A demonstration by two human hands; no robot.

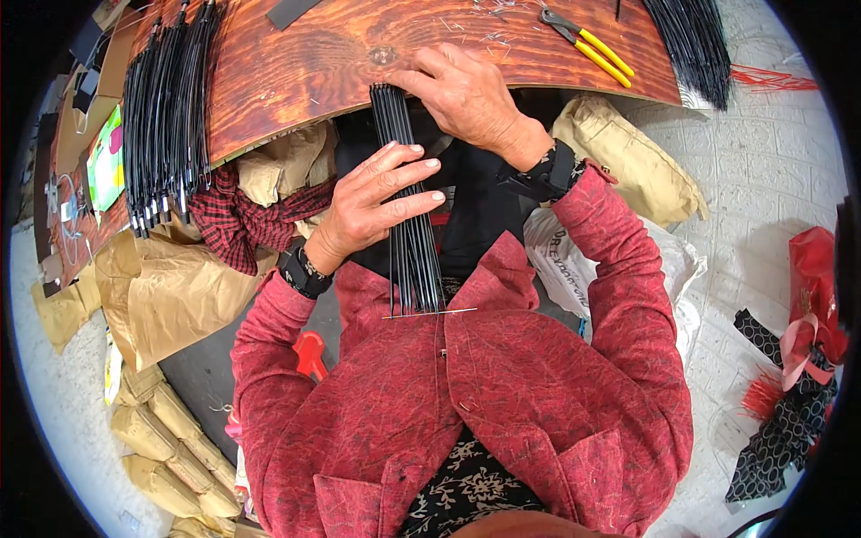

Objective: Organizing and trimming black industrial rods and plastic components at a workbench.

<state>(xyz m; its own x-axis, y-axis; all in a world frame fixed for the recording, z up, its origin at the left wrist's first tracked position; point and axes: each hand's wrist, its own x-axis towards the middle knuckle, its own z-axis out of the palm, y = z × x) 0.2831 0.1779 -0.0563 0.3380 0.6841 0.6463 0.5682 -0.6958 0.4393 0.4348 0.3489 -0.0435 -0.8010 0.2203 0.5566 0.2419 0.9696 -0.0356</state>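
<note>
A bundle of thin black strands (390,112) runs lengthwise in front of the person, its far end at the near edge of the wooden worktop (287,85) and its lower ends close to the red jacket (529,368). The left hand (381,193) lies across the middle of the bundle with its fingers nearly straight; its thumb is out of sight, so I cannot tell whether it grips from beneath. The right hand (471,99) has bent fingers and one digit reaching to the far end of the bundle; whether it pinches the strands or only presses on their tips does not show.

The far end looks close-packed and fairly level, while the lower part fans out a little. Handling it well likely means steady, light pressure from the left hand, enough to stop strands sliding past one another without bowing them. The right hand would do best to press evenly over the whole far end, not one corner.

A thin straight rod (426,314) lies across the lower ends, so tilting the bundle could snag it. Yellow-handled pliers (605,52) and scattered wire scraps (493,38) lie on the worktop, well apart from the bundle.
</note>
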